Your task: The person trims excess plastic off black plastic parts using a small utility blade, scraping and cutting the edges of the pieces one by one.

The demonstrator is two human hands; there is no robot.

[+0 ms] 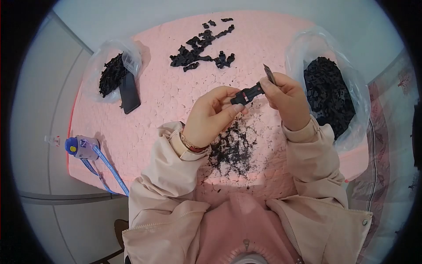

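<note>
Between the thumb and fingers of my left hand (pixel 215 115) is a small black plastic part (pixel 247 94), held above the middle of the table. My right hand (pixel 285 97) is closed on a thin knife blade (pixel 269 74), its pointed tip angled up and to the left. The right thumb is at the upper right end of the black part; whether it presses on it I cannot tell. Below the hands, a pile of fine black shavings (pixel 233 149) is scattered over the pink quilted cloth (pixel 162 88).
Several more black parts (pixel 193 53) lie at the back of the table. A clear bag of black pieces (pixel 329 97) stands at the right, a smaller bag (pixel 110 75) at the left. A dark phone (pixel 129 94) leans there. A strapped bottle (pixel 83 147) is near the left edge.
</note>
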